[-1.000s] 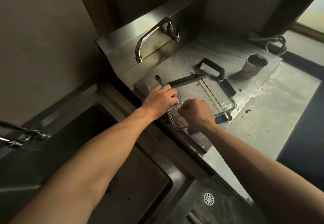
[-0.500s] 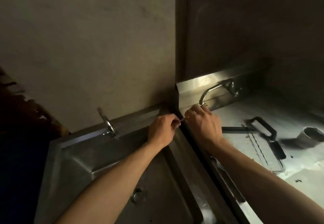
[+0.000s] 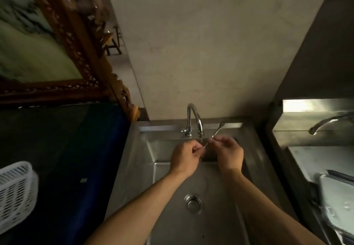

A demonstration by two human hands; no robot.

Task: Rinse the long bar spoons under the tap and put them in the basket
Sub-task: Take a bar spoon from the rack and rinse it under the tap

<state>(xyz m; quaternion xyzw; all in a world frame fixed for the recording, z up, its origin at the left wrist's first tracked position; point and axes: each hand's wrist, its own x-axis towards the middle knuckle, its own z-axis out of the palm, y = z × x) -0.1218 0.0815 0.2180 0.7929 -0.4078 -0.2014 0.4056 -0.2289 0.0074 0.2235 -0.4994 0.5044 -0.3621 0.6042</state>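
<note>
A long thin metal bar spoon (image 3: 217, 131) is held slanted over the steel sink (image 3: 220, 191), just below and right of the curved tap (image 3: 193, 119). My left hand (image 3: 184, 158) pinches its lower end. My right hand (image 3: 227, 153) pinches the stem higher up, and the upper tip sticks out past my fingers toward the sink's back rim. No water stream is visible from the tap. A white plastic basket (image 3: 16, 193) stands at the far left on a dark surface.
The sink drain (image 3: 193, 202) lies below my wrists. To the right is a steel counter with a second tap (image 3: 329, 123) and a clear tray (image 3: 337, 204) at the frame edge. A carved wooden frame (image 3: 80, 57) leans at the upper left.
Both hands carried the spoon left from the tray on the counter to a spot over the sink under the tap. My view swung left, bringing the basket into sight.
</note>
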